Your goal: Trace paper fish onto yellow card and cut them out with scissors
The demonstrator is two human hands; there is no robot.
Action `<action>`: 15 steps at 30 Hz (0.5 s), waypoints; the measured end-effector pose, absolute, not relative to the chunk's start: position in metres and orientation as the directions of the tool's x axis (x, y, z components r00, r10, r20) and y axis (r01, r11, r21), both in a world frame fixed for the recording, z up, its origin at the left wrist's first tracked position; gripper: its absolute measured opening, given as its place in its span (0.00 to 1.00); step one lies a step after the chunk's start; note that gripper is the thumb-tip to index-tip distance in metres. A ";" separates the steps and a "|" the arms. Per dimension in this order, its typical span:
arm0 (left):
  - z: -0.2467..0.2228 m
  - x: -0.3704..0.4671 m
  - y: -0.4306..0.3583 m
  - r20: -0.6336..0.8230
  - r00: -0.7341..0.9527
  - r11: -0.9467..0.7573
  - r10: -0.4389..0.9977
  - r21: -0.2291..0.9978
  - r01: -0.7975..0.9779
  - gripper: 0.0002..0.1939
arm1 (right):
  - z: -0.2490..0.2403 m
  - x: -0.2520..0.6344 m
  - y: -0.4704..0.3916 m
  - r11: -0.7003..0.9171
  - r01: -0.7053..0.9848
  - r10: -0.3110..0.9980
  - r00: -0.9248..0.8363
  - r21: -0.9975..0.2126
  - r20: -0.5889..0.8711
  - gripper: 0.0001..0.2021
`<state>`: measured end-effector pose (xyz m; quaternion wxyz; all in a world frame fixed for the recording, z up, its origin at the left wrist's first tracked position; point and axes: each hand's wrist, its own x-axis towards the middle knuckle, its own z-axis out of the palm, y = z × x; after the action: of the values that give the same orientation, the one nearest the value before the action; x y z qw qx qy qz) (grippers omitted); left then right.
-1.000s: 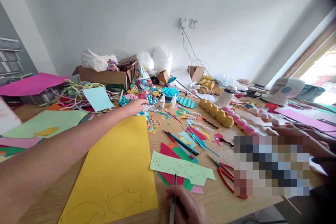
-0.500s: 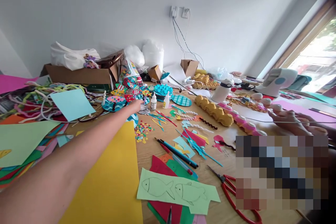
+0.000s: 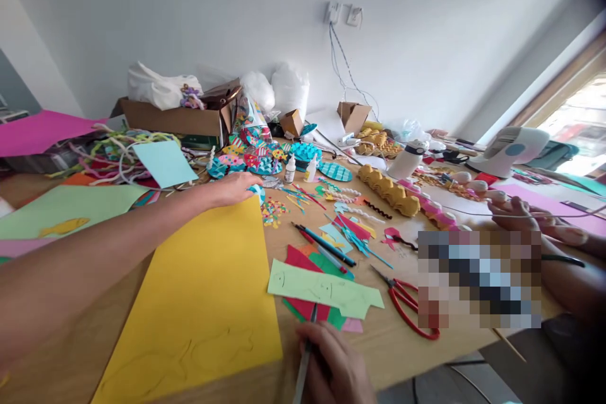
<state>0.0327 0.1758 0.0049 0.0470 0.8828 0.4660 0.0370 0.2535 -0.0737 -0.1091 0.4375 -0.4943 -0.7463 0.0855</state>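
Observation:
My left hand (image 3: 239,189) reaches forward to the far edge of a large yellow paper sheet (image 3: 213,278), its fingers closed at the far right corner. Fish outlines are drawn in pencil on the sheet's near part. Low in the view, my right hand (image 3: 338,363) is wrapped round a slim grey pointed tool (image 3: 302,375); its kind is unclear. The tool's dark tip points away from me, at a pale green paper strip (image 3: 326,290) with drawn fish. Red and green paper lies under that strip. Red-handled scissors (image 3: 407,306) lie to its right.
Pens (image 3: 326,246), paper scraps and confetti (image 3: 273,211) spread beyond the strip. Two glue bottles (image 3: 290,170) stand near blue paper crafts. A cardboard box (image 3: 165,123) sits by the wall. At right, another person's hands (image 3: 525,218) are beside a yellow egg-carton strip (image 3: 388,192).
My left hand has drawn back from the grey pile near the glue bottles to the yellow sheet's far edge. My right hand has come into view with the pointed tool. The view has shifted.

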 end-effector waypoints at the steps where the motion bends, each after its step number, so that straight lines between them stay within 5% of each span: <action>1: 0.007 0.021 0.156 -0.003 0.574 -0.568 0.819 0.134 0.812 0.17 | -0.104 0.255 -0.075 0.504 0.638 0.825 -0.157 -0.582 0.543 0.11; 8: -0.003 -0.068 0.016 -0.055 0.515 -0.490 0.855 0.238 0.839 0.17 | -0.069 0.247 -0.088 0.401 0.433 0.901 -0.027 -0.807 0.433 0.04; 12: -0.037 -0.103 -0.049 -0.008 0.476 -0.459 0.880 0.249 0.853 0.14 | -0.055 0.222 -0.092 0.265 0.001 0.963 -0.043 -0.964 0.264 0.07; 15: -0.061 -0.118 -0.083 0.211 0.509 -0.547 0.835 0.216 0.809 0.11 | -0.053 0.203 -0.087 0.116 -0.346 0.985 -0.083 -0.931 0.153 0.12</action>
<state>-0.1181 -0.0834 -0.0611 0.0449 0.8674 0.4737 0.1459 0.2027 -0.0868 -0.0534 0.5840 -0.3429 -0.4656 0.5697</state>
